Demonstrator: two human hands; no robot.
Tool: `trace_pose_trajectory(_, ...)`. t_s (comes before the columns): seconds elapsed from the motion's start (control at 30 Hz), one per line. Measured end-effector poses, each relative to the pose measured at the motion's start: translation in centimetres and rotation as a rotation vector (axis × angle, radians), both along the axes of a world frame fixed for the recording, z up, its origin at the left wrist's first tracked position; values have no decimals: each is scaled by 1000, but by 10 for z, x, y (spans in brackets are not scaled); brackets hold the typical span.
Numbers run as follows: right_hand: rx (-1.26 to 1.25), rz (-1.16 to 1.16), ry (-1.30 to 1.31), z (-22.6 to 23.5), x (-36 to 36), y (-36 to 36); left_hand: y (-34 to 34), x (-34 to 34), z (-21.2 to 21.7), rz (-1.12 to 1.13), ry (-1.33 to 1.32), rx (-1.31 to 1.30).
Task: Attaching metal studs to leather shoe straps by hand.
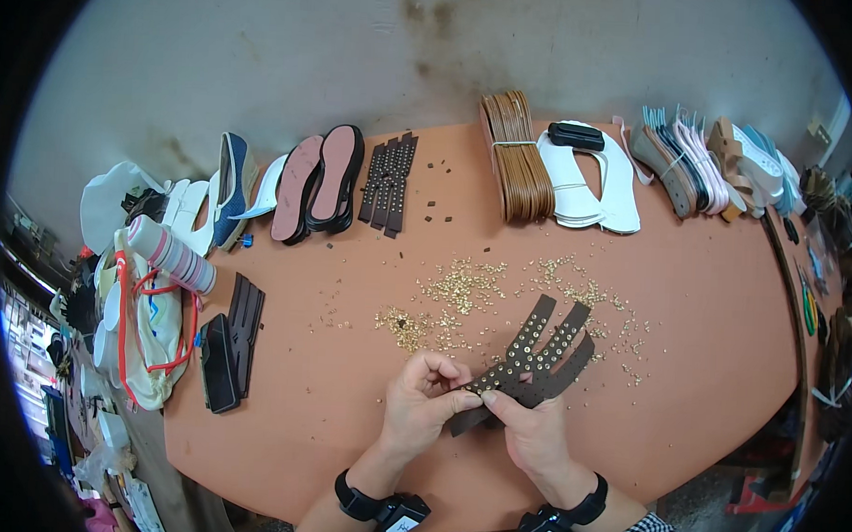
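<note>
Between my hands is a dark brown strappy shoe upper (547, 356) dotted with gold studs, its cut straps fanning away from me. My left hand (423, 402) pinches the left end, thumb on the face and fingers curled. From the near side, my right hand (538, 433) grips the same piece, its thumb pressed on top close to the left thumb. Whatever tiny part lies under the thumbtips is hidden. Just beyond the upper, loose gold studs (463, 284) are scattered in heaps over the tan tabletop (345, 432).
Studded straps (388, 183) lie at the back beside pink-topped black soles (337, 178). Brown strips (516, 161) and white shoe-shaped pieces (621, 193) stand to their right. Dark strap pieces (244, 330), a phone-like black object (219, 367) and a striped cylinder (173, 255) sit left.
</note>
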State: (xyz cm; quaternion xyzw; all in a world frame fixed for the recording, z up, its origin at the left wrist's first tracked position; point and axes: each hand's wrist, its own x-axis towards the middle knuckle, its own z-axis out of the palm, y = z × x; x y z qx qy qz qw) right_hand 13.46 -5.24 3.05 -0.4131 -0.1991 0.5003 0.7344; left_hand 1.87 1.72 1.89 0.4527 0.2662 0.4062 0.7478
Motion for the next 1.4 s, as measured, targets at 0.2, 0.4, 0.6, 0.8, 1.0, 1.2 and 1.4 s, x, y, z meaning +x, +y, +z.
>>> trace_pose_trajectory(0.2, -20, 3, 15, 1, -2, -1, 1, -2, -1, -22, 0, 59)
trace_pose_trajectory(0.4, -30, 9, 14, -1, -1, -1, 1, -2, 1, -21, 23, 86)
trace_pose_trajectory(0.6, -23, 26, 32, 2, 0, -1, 1, -3, 0, -46, -25, 96)
trace_pose_trajectory(0.8, -19, 101, -5, 2, 4, 0, 5, -7, -3, -77, 9, 118)
trace_pose_trajectory(1.0, -31, 205, 256, -5, 8, 5, 5, -4, -16, -39, 171, 197)
trace_pose_trajectory(1.2, -125, 138, 359, -15, 10, 8, 27, -23, 0, -253, 289, 160)
trace_pose_trajectory(1.4, -135, 70, 412, -10, 14, 10, 81, -84, -31, 408, 769, 439)
